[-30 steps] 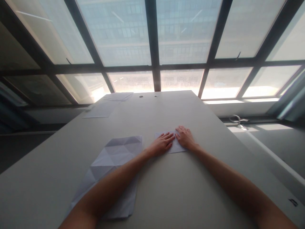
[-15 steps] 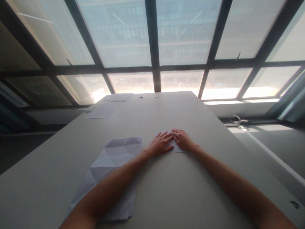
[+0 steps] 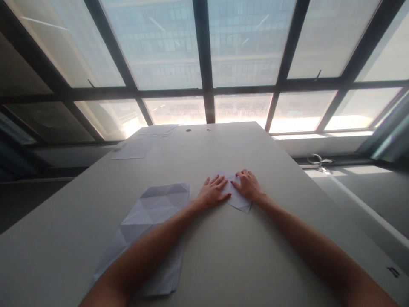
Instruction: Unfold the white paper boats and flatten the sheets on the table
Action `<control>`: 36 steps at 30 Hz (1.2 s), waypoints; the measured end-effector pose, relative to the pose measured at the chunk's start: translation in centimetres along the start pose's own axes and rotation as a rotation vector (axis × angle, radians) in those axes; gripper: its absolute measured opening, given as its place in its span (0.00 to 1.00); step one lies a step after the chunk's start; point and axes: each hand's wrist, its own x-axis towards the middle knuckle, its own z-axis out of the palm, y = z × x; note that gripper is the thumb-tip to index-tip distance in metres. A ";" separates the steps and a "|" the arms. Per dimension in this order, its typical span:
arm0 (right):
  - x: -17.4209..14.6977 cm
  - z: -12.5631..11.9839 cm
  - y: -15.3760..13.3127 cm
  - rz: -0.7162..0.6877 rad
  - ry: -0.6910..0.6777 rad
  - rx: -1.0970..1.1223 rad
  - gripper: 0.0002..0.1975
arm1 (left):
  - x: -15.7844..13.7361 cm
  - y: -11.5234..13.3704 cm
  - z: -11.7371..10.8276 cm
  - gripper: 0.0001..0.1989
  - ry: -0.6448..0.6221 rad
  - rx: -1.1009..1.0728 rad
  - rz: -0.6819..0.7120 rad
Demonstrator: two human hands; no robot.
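Observation:
A small folded piece of white paper [image 3: 238, 201] lies on the table under both my hands, one corner pointing toward me. My left hand [image 3: 213, 192] rests flat with spread fingers on the paper's left side. On its right side, my right hand [image 3: 249, 185] touches the paper with bent fingers, the thumb apart from the forefinger. Part of the paper is hidden beneath the hands. Under and beside my left forearm is a larger creased white sheet [image 3: 164, 204], marked with triangular folds.
The white table [image 3: 223, 149] runs away toward large framed windows. More white sheets [image 3: 132, 149] lie at its far left. Two small round spots, one a dark hole [image 3: 188, 130], show near the far edge. Beyond the right edge is a silvery ring-shaped object [image 3: 316, 160].
The small folded paper has turned, and its near corner now points toward me. My right hand has shifted slightly right and its fingers have bent. The left hand has moved slightly left.

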 end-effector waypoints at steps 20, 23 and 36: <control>2.3 2.0 2.5 0.235 0.230 0.873 0.13 | 1.1 -1.8 1.4 0.38 0.437 -0.375 -0.289; 2.2 1.8 2.2 0.330 0.255 1.083 0.16 | 1.5 -2.1 0.9 0.43 0.505 -0.740 -0.299; 1.9 1.1 2.1 0.360 0.119 1.339 0.22 | 1.7 -2.1 0.0 0.32 0.548 -1.233 -0.340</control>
